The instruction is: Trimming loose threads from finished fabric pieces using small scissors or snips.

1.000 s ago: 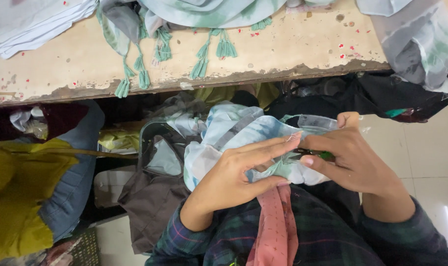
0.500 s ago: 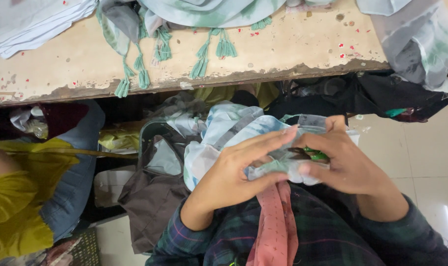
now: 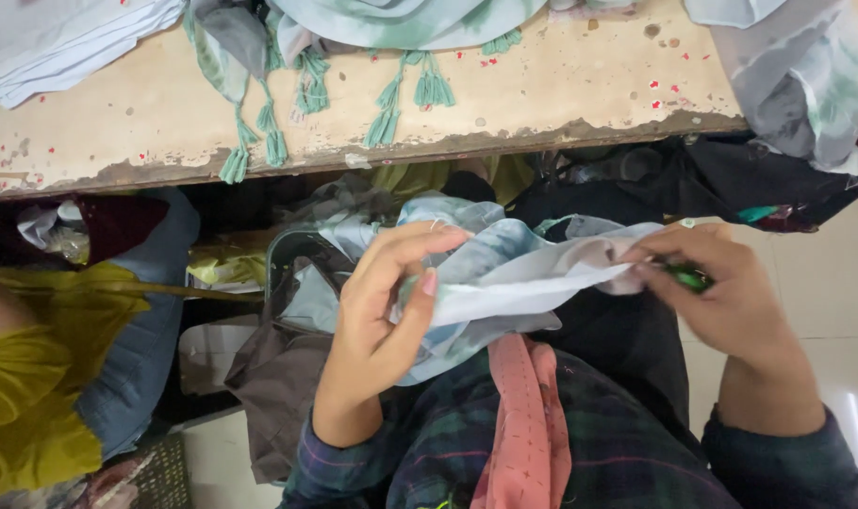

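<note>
A pale blue-green and white cloth (image 3: 514, 273) is stretched between my two hands above my lap. My left hand (image 3: 382, 311) grips its bunched left part, thumb pressed against the fabric. My right hand (image 3: 721, 292) pinches the cloth's right end and also holds a small green object (image 3: 688, 276), mostly hidden by the fingers. A pink scarf (image 3: 528, 424) hangs down over my dark plaid shirt below the cloth.
A worn wooden table (image 3: 542, 113) spans the top, with tasselled green-grey scarves (image 3: 354, 57) hanging over its edge and folded cloth (image 3: 61, 42) at left. A person in yellow (image 3: 42, 377) sits at left. Bags and dark fabric (image 3: 288, 377) lie under the table.
My hands have moved apart, pulling the cloth out flat between them. My right hand shifted to the right with the green object.
</note>
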